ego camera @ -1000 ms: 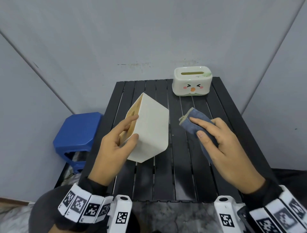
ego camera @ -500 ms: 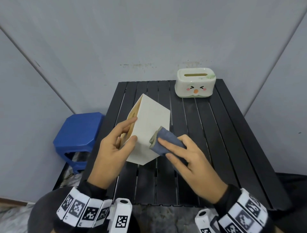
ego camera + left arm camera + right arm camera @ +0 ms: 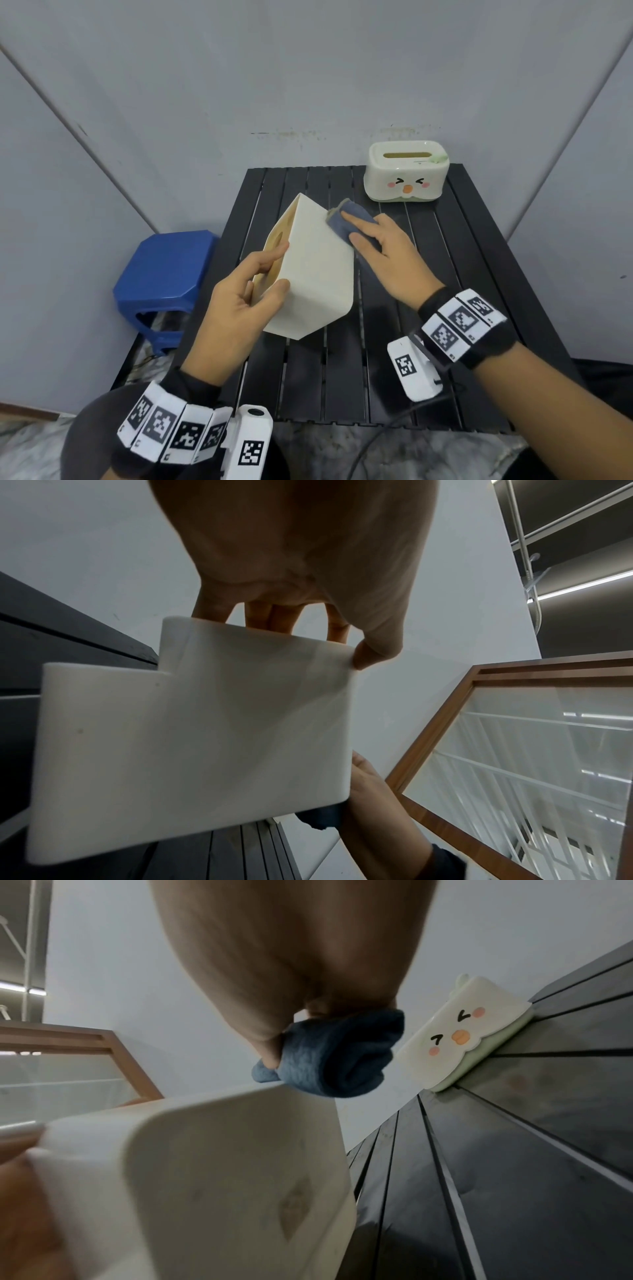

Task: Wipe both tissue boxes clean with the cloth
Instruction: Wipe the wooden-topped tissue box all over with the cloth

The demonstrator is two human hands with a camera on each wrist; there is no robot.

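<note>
A plain cream tissue box (image 3: pixel 315 270) (image 3: pixel 192 739) (image 3: pixel 212 1177) is tilted on edge above the black slatted table (image 3: pixel 394 359). My left hand (image 3: pixel 246 291) grips its near end, thumb on the broad side, fingers on the slotted face. My right hand (image 3: pixel 380 246) presses a folded blue cloth (image 3: pixel 349 222) (image 3: pixel 332 1056) against the box's far upper corner, with the thumb tucked under the cloth. A second tissue box with a cartoon face (image 3: pixel 406 176) (image 3: pixel 455 1037) stands upright at the table's far right, untouched.
A blue plastic stool (image 3: pixel 164 274) stands left of the table. Grey walls close in behind and at both sides. A wood-framed glass panel (image 3: pixel 514 750) shows in the wrist views.
My right hand has carried the cloth from the table's right side onto the cream box, then slid it from the box's near lower part up to its far corner. The left hand keeps its hold.
</note>
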